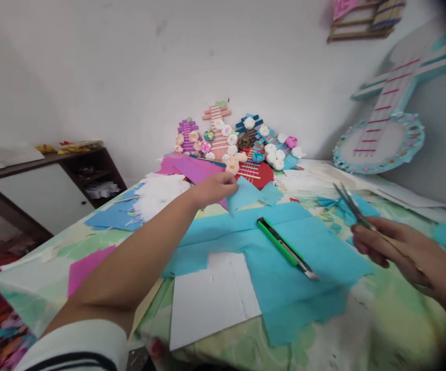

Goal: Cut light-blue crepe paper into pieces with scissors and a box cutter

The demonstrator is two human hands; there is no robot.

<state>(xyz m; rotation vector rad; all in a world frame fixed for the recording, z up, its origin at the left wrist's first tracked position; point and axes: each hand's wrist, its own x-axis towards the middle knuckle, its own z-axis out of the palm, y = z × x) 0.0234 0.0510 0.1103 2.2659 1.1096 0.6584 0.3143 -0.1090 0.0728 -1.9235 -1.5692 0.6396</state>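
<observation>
Left hand (pixel 213 189): arm stretched far forward over the table (pixel 381 330), fingers drawn together, pinching the left edge of a small blue paper piece (pixel 246 195). The piece is lifted at the pinched edge, and its far side sits near the back edge of the large blue sheet (pixel 285 268). Whether it still touches that sheet cannot be told. Right hand (pixel 404 252): curled shut around the handles of a pair of scissors (pixel 352 206), held above the table at the right, well apart from the left hand. The blades point up and away toward the far left. They are blurred, so how far they stand open cannot be told. The large blue sheet lies flat across the table centre, its near edge ragged. A green utility knife (pixel 285 248) rests diagonally on it, between the two hands, touched by neither. A white card (pixel 211 296) lies at the near edge, partly under the blue sheet. A pink paper (pixel 86 268) lies at the near left, with white shredded paper (pixel 157 196) beyond the left forearm. At the back against the wall stands a cluster of small craft guitars with paper flowers (pixel 230 144), just beyond the left hand. A large pale blue guitar shape (pixel 381 139) leans on the wall at the right. A white cuff with a dark stripe (pixel 76 350) shows on the left arm.
</observation>
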